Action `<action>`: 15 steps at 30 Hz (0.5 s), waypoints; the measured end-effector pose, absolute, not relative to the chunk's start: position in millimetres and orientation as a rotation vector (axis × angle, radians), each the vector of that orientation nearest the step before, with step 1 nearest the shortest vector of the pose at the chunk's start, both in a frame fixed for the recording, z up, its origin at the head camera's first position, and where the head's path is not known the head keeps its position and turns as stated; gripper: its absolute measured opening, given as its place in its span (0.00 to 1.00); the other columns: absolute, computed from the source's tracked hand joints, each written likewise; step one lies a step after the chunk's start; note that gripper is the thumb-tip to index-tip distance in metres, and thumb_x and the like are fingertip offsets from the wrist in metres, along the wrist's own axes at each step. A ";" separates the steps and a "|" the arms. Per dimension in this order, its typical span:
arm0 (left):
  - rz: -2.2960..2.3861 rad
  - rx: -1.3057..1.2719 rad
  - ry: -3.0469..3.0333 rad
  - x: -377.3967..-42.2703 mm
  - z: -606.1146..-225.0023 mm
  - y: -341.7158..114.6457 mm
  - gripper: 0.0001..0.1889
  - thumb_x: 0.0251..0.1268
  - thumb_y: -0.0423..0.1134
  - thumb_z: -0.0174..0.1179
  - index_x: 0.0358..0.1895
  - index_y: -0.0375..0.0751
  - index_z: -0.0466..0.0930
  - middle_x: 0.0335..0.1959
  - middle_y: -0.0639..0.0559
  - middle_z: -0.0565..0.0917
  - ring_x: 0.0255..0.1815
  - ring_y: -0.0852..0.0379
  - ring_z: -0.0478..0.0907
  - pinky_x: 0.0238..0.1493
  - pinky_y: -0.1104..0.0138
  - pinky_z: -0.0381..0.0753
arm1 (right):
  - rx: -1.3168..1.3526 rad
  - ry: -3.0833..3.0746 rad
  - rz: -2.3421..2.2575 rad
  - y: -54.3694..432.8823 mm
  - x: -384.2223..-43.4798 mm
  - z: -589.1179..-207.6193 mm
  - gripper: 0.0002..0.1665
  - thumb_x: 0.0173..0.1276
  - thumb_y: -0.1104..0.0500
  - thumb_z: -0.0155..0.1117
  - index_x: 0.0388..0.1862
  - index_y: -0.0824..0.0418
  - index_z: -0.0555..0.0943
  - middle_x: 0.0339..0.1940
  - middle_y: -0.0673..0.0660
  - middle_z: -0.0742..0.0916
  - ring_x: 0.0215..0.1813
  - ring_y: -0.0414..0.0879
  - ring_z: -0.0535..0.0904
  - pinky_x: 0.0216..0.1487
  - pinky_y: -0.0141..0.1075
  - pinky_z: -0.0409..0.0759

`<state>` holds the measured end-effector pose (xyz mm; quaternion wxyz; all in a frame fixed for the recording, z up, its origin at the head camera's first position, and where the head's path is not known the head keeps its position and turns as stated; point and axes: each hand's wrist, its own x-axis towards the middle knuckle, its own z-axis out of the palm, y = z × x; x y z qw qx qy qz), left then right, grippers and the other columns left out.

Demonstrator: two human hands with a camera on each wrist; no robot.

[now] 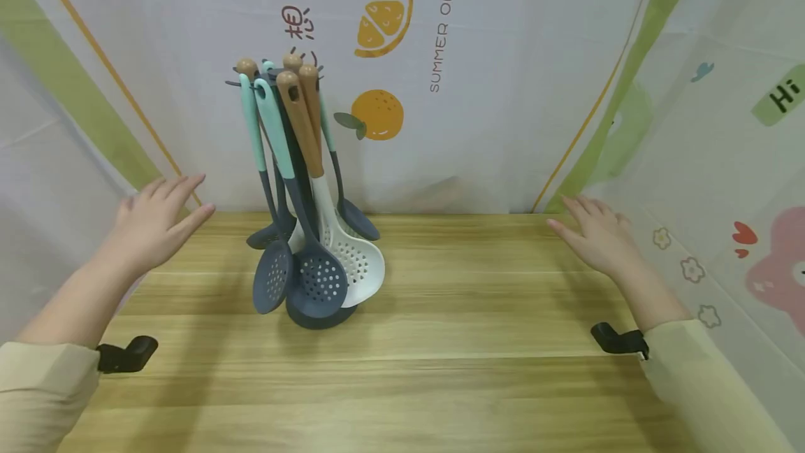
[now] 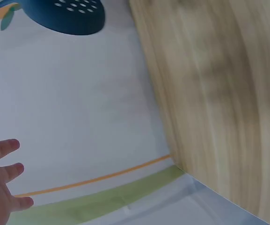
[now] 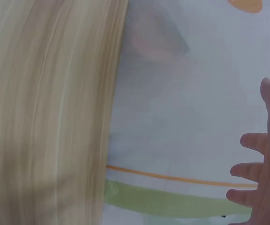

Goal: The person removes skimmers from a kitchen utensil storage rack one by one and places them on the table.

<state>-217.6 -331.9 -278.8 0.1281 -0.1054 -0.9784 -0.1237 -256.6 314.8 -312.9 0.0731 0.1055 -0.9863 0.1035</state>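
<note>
Utensils (image 1: 325,203) hung from a dark stand (image 1: 321,324) on the table (image 1: 465,313), nearer the left hand (image 1: 157,222) than the right hand (image 1: 596,236). Both hands empty, fingers apart — pieces judged light, stiff, perhaps slick; handles (image 1: 274,128) seemed the surest hold.

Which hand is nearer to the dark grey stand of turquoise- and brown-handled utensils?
Left. The left hand is left of the stand; the right hand, farther away, is to its right.

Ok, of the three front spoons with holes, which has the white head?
The rightmost spoon, with a brown handle; the left spoon and middle spoon have dark heads, mint handles.
</note>
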 end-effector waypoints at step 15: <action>-0.573 -0.371 -2.544 -209.4 -239.6 -303.3 0.27 0.76 0.48 0.42 0.71 0.37 0.61 0.65 0.30 0.66 0.66 0.28 0.57 0.62 0.34 0.44 | 0.393 -2.752 0.514 277.2 -244.9 -293.6 0.38 0.74 0.38 0.44 0.70 0.63 0.66 0.69 0.70 0.67 0.69 0.69 0.57 0.65 0.64 0.49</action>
